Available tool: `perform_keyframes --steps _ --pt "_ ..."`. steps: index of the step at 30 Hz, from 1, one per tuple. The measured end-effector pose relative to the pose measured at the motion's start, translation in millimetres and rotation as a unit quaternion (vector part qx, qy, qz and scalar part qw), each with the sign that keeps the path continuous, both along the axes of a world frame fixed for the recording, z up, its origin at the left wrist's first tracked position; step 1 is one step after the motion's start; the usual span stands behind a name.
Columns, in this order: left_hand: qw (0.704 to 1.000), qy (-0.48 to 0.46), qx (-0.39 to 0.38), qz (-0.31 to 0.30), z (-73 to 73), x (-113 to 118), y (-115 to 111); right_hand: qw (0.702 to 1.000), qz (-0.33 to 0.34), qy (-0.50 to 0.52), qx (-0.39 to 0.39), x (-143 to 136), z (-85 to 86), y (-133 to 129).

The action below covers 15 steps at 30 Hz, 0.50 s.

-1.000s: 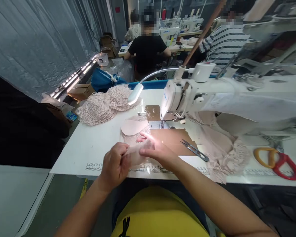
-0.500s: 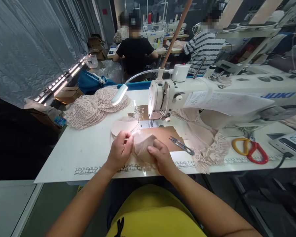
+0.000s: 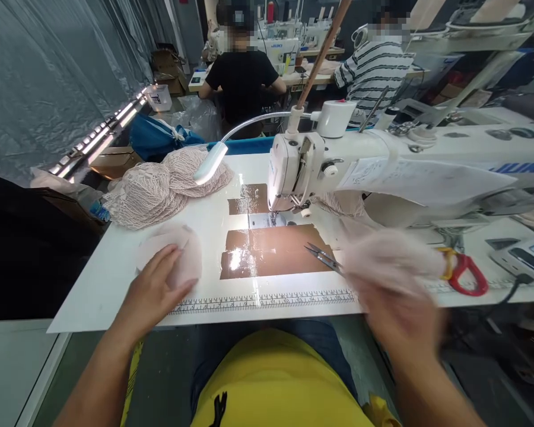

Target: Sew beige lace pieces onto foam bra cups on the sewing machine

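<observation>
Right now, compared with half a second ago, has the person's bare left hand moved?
Yes. Judged against the white, blue-lettered sewing machine, the bare left hand has moved farther left, and now lies over thin, pale pink fabric.

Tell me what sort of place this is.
Probably a garment sewing workshop: a sewing machine stands on the white table, piled lacy-looking fabric lies on the same table, and another machine stands beyond a seated person.

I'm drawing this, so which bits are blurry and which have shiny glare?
Head view: the right hand and the pale pink fabric at it are smeared, likely by motion; head view again: white glare spots the flat, glossy brown strips, while the left hand looks sharper.
</observation>
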<state>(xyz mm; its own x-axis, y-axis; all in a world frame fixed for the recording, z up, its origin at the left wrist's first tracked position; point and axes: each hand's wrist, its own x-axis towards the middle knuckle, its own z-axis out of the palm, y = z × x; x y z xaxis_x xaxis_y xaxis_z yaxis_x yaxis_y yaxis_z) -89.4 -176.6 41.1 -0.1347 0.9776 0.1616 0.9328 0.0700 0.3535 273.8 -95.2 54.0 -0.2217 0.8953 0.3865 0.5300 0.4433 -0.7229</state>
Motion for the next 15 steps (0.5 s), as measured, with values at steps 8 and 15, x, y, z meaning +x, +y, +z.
perform_keyframes --steps 8,15 --pt "0.939 -0.256 -0.119 -0.197 21.0 58.1 1.7 0.932 0.359 0.056 -0.017 -83.6 -1.3 -6.7" --pt "0.874 -0.482 -0.049 -0.037 -7.4 43.7 -4.7 0.977 0.147 0.132 -0.082 -71.8 0.9 10.0"
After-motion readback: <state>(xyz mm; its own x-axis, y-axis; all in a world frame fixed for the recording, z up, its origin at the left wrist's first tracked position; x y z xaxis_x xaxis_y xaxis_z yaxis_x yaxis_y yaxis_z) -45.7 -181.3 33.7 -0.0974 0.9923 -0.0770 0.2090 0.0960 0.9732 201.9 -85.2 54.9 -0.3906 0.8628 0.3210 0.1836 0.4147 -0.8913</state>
